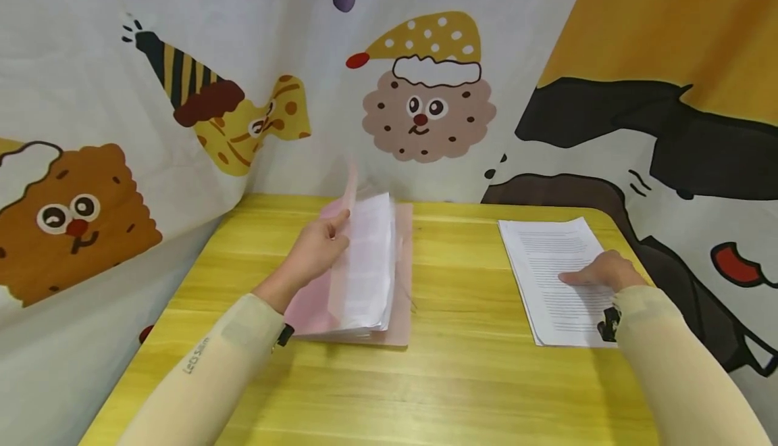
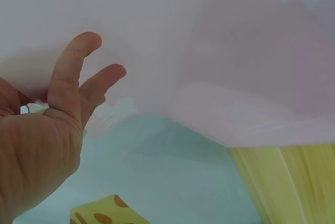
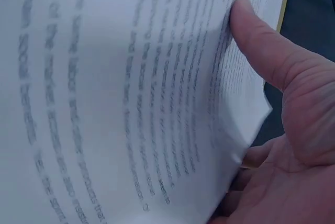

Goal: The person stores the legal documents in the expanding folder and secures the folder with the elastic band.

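A pink folder (image 1: 400, 328) with white sheets (image 1: 369, 263) in it lies left of the table's middle. My left hand (image 1: 319, 246) pinches the raised edge of its pale pink flap (image 2: 220, 67); two fingers show bent in the left wrist view, and the exact thumb contact is hidden. On the right, a stack of printed paper (image 1: 556, 311) lies at a slight slant. My right hand (image 1: 602, 274) grips the right side of that stack, the thumb (image 3: 261, 46) on top of the print and the other fingers partly hidden beneath. The page bends up in the right wrist view.
Both things lie on a yellow wood-grain table (image 1: 456, 385). A white curtain (image 1: 292, 20) with cartoon prints hangs close behind the back edge and along the sides. Bare tabletop shows between the folder and the paper stack.
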A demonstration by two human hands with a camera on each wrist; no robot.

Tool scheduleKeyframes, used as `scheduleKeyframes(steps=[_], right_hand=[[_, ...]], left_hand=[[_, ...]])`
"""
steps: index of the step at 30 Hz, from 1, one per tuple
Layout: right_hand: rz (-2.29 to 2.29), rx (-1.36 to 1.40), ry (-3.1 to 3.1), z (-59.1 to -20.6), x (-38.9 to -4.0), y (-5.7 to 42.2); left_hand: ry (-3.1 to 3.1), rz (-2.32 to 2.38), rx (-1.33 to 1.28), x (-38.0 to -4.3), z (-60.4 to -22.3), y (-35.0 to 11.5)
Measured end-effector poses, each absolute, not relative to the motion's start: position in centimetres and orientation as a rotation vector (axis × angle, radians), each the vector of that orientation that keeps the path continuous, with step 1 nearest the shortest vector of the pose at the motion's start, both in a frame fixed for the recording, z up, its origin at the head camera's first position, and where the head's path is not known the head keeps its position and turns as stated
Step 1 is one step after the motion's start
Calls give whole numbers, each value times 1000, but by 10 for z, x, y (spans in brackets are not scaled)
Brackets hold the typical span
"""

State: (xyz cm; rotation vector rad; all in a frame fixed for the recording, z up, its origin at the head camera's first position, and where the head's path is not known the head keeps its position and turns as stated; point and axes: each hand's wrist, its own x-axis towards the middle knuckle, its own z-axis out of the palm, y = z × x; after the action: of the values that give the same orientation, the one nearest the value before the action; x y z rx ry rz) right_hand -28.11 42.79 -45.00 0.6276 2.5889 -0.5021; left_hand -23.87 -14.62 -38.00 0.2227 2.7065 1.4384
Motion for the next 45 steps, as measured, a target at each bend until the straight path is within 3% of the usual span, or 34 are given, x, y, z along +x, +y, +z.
scheduleKeyframes(steps=[10, 16, 28, 39, 45], right_hand=[[-581, 573, 2638, -450, -279, 437], [-856, 450, 2487, -453, -271, 439], [-1259, -11, 2579, -466, -274, 389], [-1076, 51, 2707, -472, -260, 357], [-1352, 111, 2699, -455, -253, 341]], left_hand=[[2751, 1397, 237, -241, -385, -147], [2758, 1388, 238, -241, -386, -148], [2753, 1389, 265, -242, -389, -150], [2639, 1443, 268, -243, -379, -170], [2595, 1458, 267, -243, -376, -173]])
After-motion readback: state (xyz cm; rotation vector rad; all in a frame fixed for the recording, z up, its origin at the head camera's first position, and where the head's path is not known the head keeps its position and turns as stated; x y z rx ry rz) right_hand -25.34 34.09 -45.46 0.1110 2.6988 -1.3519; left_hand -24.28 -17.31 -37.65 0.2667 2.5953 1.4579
